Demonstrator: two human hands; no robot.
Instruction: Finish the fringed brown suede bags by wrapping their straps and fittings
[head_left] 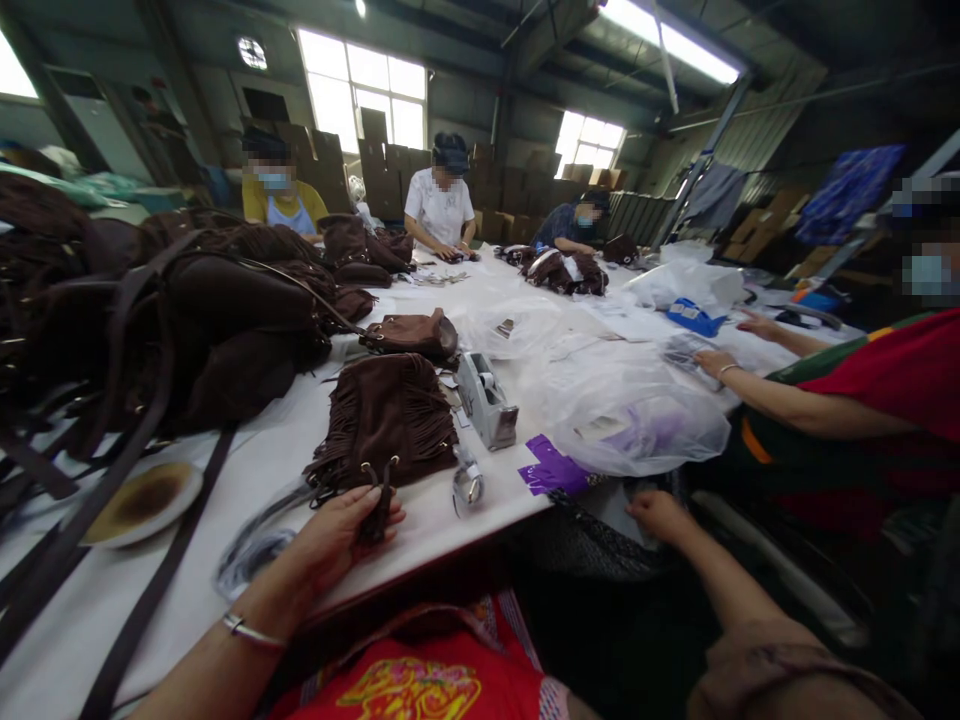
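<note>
A dark brown fringed suede bag (386, 415) lies on the table before me. My left hand (356, 525) is at the bag's near edge, its fingers closed around the dark drawstring (384, 500) that comes through metal eyelets. To the right, below the table edge, my right hand (660, 517) is curled closed beside a dark patterned sack (592, 540) hanging there. What its fingers hold, if anything, is hidden. A grey tape dispenser (487, 405) stands just beyond the fringed bag, and a small plastic-wrapped metal piece (468, 482) lies beside it.
Brown bags and straps (225, 320) are heaped at the left, near a shallow dish (146, 500) of brown residue. Clear plastic bags (637, 420) and purple tape (553, 467) lie at the right. A co-worker in red (885, 380) reaches over the table; several others work across it.
</note>
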